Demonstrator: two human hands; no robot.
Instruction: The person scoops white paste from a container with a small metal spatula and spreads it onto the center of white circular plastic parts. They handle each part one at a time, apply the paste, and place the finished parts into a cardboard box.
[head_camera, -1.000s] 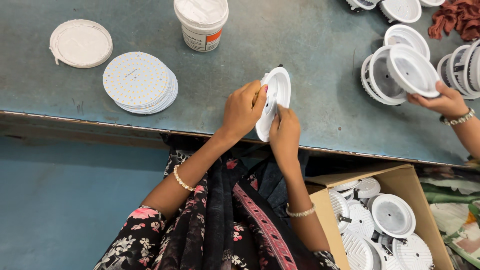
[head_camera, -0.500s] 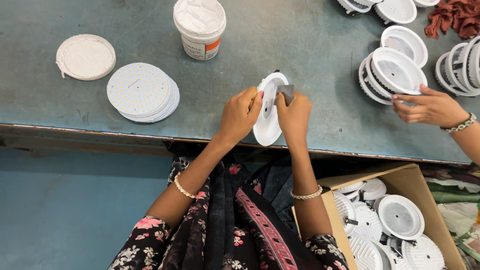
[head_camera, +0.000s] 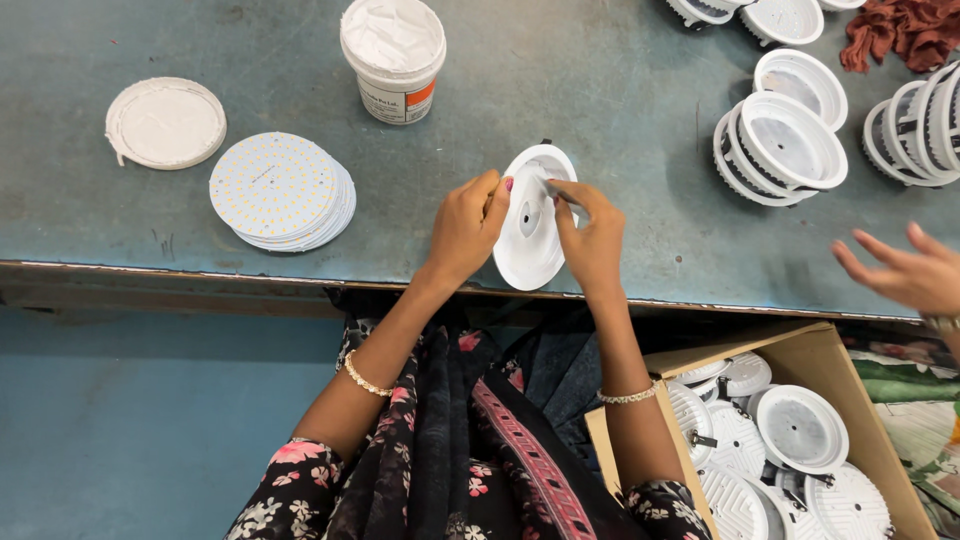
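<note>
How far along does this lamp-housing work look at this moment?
Done, apparently: white housings fill the cardboard box. In hand: the left hand and right hand hold one white housing over the table edge, fingers inside it. Left: housings stacked on the table and a stack of round LED boards remain, beside an open paste tub.

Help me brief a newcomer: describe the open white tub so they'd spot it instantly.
On the blue-grey metal workbench, look along the far edge. The round white plastic tub stands there, upright and lidless, full of white paste; unlike its flat neighbours, it is tall.
</note>
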